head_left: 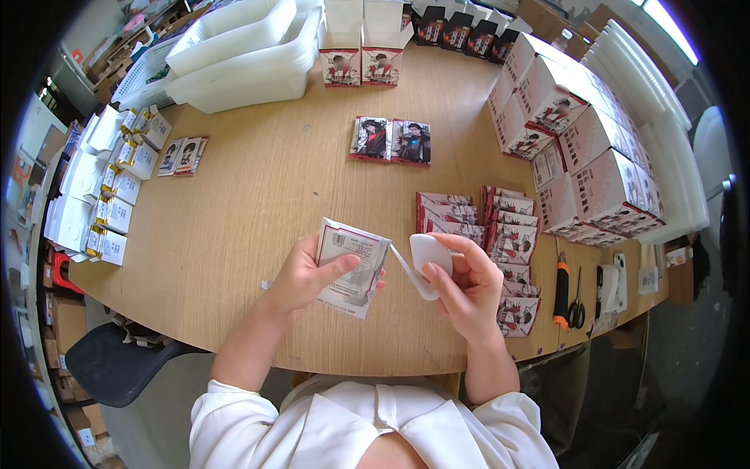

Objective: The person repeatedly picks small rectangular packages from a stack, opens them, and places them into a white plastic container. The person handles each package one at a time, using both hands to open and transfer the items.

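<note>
My left hand (311, 275) is closed on a flat silvery foil packet (349, 293) over the table's near edge, thumb across its printed back with the barcode. In my right hand (469, 285) is a small rounded white plastic tool (428, 256), pinched between thumb and fingers. Its thin white arm reaches to the packet's upper right edge; whether the two touch I cannot tell. To the right lie overlapping rows of red-and-white packets (512, 242). Farther off, two stacks of dark-pictured cards or packets (391, 141) lie side by side.
Pink-and-white boxes (601, 172) are piled at right. Open display boxes (362, 66) stand at the back, beside white plastic bins (242, 74). Small white boxes (109, 187) line the left edge, near a few cards (183, 156). An orange-black cutter (562, 289) and scissors (577, 305) lie near right.
</note>
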{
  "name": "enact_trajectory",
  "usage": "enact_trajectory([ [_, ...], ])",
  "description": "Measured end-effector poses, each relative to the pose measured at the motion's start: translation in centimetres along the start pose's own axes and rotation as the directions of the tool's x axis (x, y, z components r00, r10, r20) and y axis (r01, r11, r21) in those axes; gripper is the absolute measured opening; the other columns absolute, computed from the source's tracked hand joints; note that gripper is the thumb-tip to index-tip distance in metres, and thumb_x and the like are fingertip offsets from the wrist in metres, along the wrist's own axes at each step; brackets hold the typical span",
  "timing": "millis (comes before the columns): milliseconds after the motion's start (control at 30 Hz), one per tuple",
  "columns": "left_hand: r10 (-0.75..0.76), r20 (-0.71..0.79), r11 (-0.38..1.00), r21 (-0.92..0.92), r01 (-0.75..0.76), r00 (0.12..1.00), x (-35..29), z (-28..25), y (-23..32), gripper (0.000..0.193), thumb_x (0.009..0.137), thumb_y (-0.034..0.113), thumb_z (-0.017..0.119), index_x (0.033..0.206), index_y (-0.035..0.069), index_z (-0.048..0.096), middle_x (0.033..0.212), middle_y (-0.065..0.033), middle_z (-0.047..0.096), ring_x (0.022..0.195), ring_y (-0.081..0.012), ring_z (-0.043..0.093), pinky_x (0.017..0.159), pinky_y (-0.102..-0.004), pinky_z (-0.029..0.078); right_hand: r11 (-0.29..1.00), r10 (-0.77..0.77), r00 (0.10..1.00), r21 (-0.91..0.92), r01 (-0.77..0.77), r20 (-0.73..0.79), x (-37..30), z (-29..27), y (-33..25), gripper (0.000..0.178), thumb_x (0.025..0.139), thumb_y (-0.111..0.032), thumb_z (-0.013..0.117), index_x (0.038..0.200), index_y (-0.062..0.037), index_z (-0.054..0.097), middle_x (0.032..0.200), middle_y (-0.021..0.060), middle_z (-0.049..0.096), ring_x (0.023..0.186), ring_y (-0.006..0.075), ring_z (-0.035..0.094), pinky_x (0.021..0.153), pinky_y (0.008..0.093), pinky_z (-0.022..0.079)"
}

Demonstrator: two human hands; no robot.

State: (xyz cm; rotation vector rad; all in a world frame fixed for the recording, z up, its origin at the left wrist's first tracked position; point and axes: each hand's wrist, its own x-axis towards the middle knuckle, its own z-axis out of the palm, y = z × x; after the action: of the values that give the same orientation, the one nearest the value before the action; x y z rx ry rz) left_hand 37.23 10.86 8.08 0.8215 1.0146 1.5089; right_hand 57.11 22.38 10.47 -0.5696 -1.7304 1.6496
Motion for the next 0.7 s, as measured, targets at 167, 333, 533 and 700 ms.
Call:
enact_trajectory([
  [167,-0.015,0.042,0.999,0.032,0.014,0.999,0.0,-0.1,0.3,0.028,0.09,0.016,0.061,0.109,-0.004,0.056,0.093,-0.0163,0.068,0.082,-0.0244,0.069,0.073,-0.036,0.057,0.999,-0.009,1.0,-0.042,0.01,0.024,0.2,-0.6,0.2,0.03,0.086,0.005,0.061,0.116,0.0042,0.054,0.088,0.0082,0.067,0.079,0.0067,0.062,0.067,0.0189,0.05],
  [333,-0.069,0.065,0.997,-0.036,0.072,0.995,0.0,-0.2,0.1,0.033,0.089,0.022,0.064,0.107,-0.004,0.055,0.091,-0.0163,0.068,0.079,-0.0249,0.069,0.071,-0.0372,0.058,0.997,0.064,0.995,-0.045,-0.06,0.081,0.5,-1.2,-0.8,0.031,0.085,0.005,0.061,0.116,0.004,0.055,0.092,0.0078,0.067,0.08,0.0063,0.062,0.068,0.0195,0.05],
  [533,-0.075,0.015,0.991,-0.108,0.076,0.997,0.1,0.5,-0.7,0.039,0.087,0.028,0.066,0.106,-0.004,0.055,0.089,-0.0168,0.068,0.075,-0.0267,0.07,0.065,-0.0404,0.059,0.997,0.062,0.994,-0.053,-0.058,0.094,0.3,-1.4,-0.7,0.031,0.085,0.005,0.062,0.116,0.0036,0.056,0.09,0.0074,0.067,0.08,0.007,0.063,0.068,0.0196,0.051],
  [700,0.005,0.036,0.999,-0.033,-0.003,0.999,0.1,0.8,-0.8,0.037,0.087,0.026,0.066,0.105,-0.004,0.056,0.089,-0.0174,0.068,0.077,-0.0272,0.07,0.065,-0.0408,0.059,0.992,0.124,0.988,0.026,-0.127,0.093,0.6,-1.5,-0.8,0.032,0.085,0.003,0.063,0.116,0.0035,0.057,0.09,0.0072,0.067,0.081,0.0079,0.064,0.068,0.02,0.051],
])
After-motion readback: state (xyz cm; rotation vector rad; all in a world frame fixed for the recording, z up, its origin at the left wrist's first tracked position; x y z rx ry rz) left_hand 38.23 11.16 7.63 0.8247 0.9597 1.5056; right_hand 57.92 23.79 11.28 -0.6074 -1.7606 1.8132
